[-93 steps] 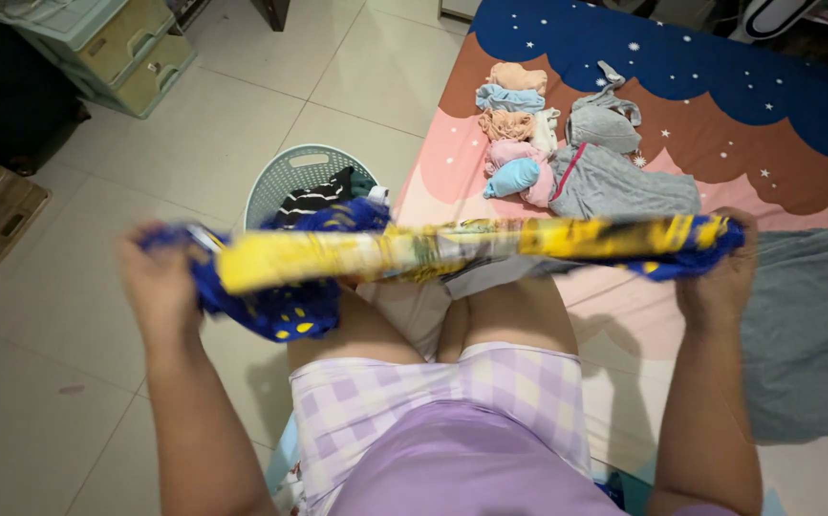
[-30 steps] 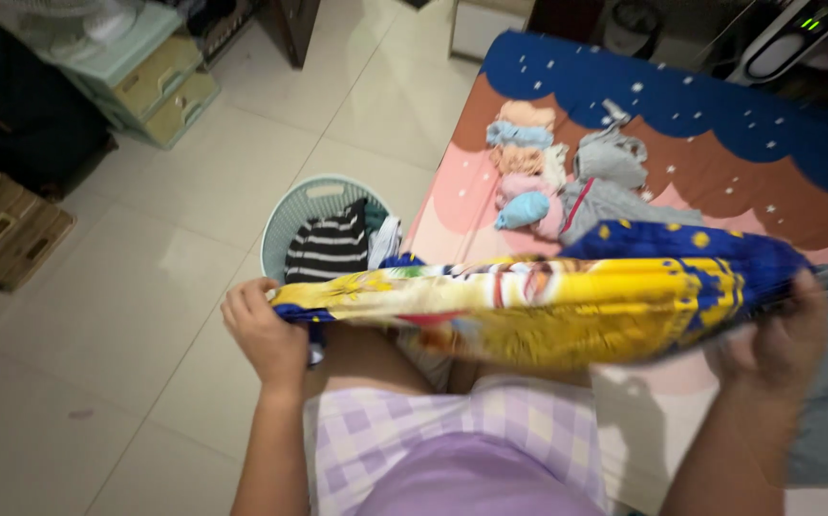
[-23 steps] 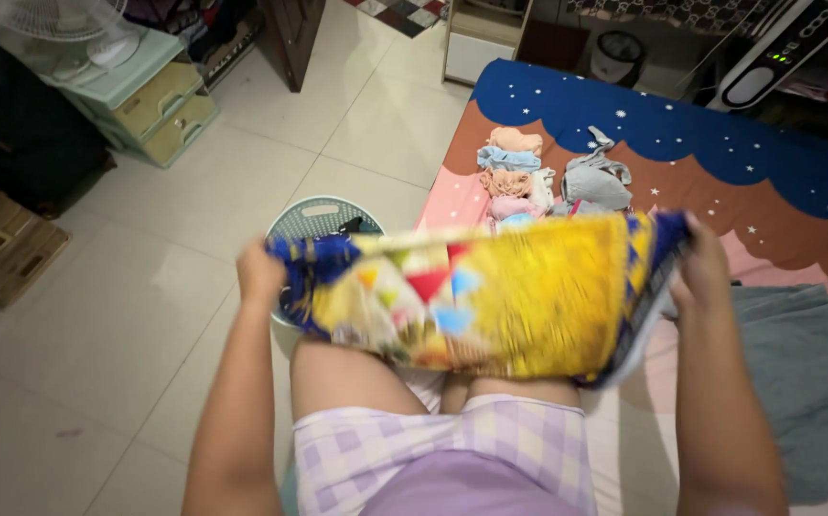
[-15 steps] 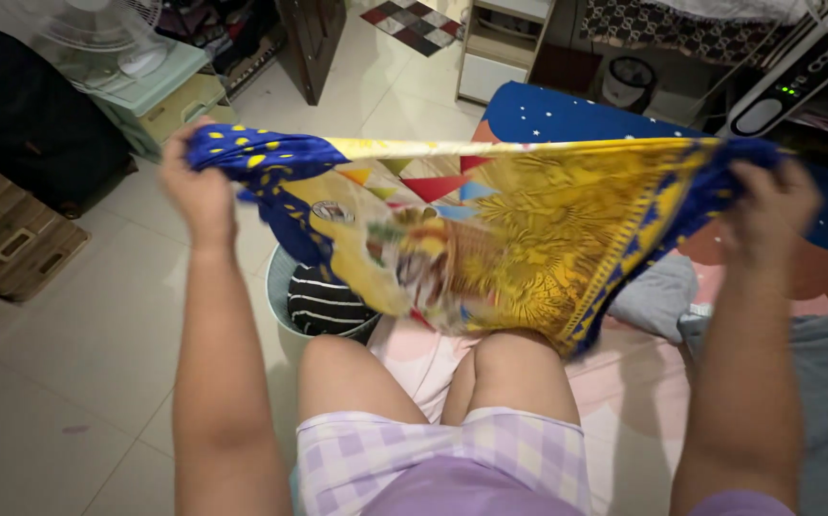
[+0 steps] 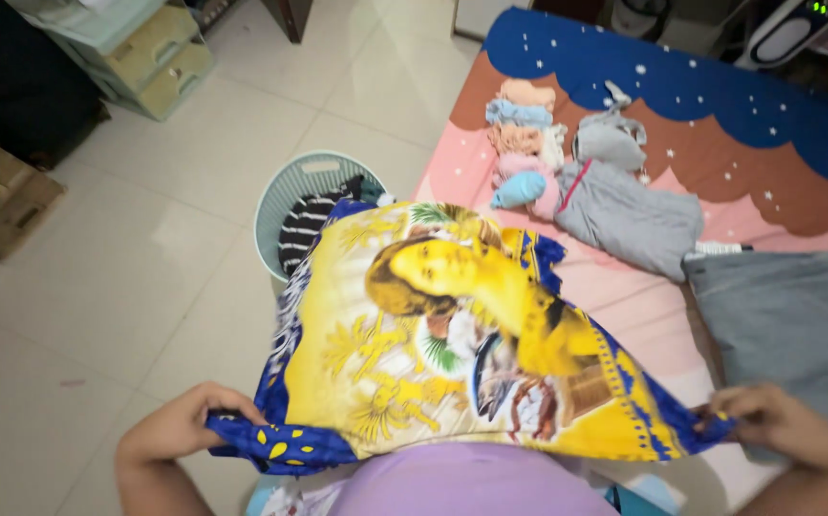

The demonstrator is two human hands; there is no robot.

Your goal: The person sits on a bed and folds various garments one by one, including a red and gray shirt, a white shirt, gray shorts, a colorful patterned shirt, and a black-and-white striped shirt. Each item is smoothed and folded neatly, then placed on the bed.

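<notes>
A yellow and blue printed cloth lies spread flat over my lap, its far end reaching toward the laundry basket. My left hand grips the cloth's near left corner. At the near right corner, my right hand pinches the blue border. Both hands are low, close to my body in its purple top.
A pale green basket with striped clothing stands on the tiled floor beside the mattress. Small folded garments, grey clothes and a grey cloth lie on the mattress. Drawers stand at top left.
The cloth, held up in the air by both hands half a second ago, has come down and now lies flat over my lap. Both hands dropped toward my body.
</notes>
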